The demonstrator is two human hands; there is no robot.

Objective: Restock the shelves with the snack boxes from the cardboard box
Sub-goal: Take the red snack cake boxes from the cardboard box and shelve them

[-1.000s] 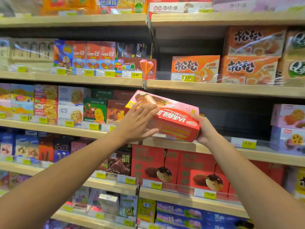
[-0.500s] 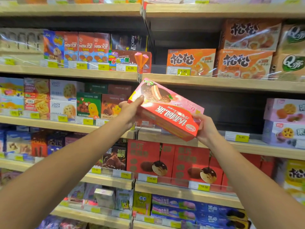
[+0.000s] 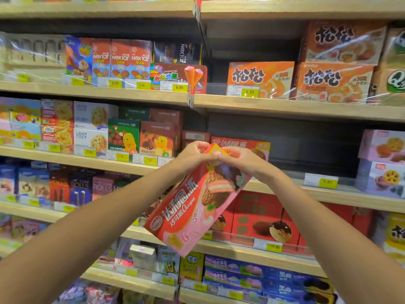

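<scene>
1. at the top corner of the snack box (image 3: 197,207), the fingers (image 3: 202,148) of the left hand (image 3: 194,155) and right hand (image 3: 243,160) curl in and pinch it, perhaps by a flap.
2. the box hangs tilted before the shelf (image 3: 355,197).
3. behind the hands a matching box (image 3: 241,144) stands on that shelf.

Light wooden shelves (image 3: 306,108) before a seemingly dark back panel (image 3: 306,145).

Bright even light, soft blur, glare on plastic, bowed edges

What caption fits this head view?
Left hand and right hand pinch the top corner of a pink-and-red snack box, tilted before a shelf holding a matching box.
</scene>
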